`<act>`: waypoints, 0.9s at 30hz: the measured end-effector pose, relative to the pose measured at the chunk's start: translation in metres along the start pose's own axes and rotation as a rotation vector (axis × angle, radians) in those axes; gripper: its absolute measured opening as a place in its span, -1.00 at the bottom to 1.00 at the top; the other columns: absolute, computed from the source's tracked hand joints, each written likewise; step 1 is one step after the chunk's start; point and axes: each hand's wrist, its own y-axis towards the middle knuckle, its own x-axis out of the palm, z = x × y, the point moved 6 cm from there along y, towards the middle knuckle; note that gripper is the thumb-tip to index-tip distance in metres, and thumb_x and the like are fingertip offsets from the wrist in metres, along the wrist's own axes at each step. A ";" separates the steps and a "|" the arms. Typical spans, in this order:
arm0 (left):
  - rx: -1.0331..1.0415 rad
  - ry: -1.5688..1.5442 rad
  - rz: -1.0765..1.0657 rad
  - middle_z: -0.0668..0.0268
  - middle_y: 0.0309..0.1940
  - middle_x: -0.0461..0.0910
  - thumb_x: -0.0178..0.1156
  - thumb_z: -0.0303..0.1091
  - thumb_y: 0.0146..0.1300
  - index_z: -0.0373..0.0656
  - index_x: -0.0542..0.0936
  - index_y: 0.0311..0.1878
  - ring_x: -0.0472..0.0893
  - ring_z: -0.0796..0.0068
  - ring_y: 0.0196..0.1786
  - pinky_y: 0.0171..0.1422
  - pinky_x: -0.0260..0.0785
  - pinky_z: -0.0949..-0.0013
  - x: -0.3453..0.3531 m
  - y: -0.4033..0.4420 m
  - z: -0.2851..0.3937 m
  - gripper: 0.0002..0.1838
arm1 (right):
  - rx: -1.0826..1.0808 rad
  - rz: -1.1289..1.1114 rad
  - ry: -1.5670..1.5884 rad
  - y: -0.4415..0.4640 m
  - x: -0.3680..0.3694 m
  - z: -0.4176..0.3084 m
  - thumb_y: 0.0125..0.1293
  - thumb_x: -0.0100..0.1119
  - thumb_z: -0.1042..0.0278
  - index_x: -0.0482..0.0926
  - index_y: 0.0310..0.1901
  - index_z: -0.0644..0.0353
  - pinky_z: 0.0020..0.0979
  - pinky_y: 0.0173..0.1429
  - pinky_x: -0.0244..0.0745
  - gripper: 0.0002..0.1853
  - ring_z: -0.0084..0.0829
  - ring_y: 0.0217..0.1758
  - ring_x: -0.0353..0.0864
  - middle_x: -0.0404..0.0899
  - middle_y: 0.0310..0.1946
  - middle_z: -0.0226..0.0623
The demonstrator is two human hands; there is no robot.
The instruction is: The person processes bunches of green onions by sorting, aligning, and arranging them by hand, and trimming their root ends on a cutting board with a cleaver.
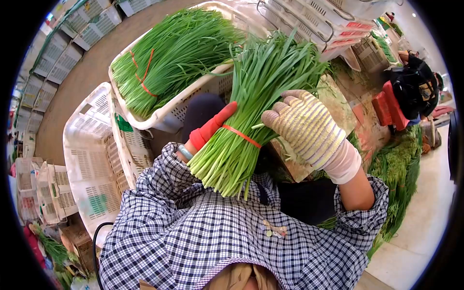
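Note:
A thick bunch of garlic chives [263, 79] lies slanted in front of my chest, pale cut ends toward me and green leaves pointing away. A red-orange band [242, 136] circles it near the cut ends. My left hand [212, 126], in a red glove, is closed round the bunch from the left and below; most of its fingers are hidden behind the stalks. At the bunch's right side is my right hand [309, 128], in a yellow-striped glove. Its fingers are curled and pinch a chive stalk [258, 126] that sticks out sideways.
A white crate [166, 121] ahead left holds banded chives [174, 58]. Another white crate [89, 150] stands left of it. Loose chives [398, 169] lie on the floor at right. Stacked crates [309, 21] stand ahead; a person in black [415, 87] is at far right.

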 end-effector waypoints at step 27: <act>-0.458 -0.422 0.163 0.19 0.29 0.49 -0.01 -0.03 0.50 -0.07 0.29 0.46 0.54 0.24 0.26 0.36 0.41 0.09 -0.033 0.004 -0.051 -0.43 | 0.078 -0.401 0.364 0.003 0.032 -0.006 0.20 0.19 0.28 0.62 -0.25 0.18 -0.16 -0.12 0.59 -0.82 -0.08 -0.18 0.71 0.67 -0.31 -0.11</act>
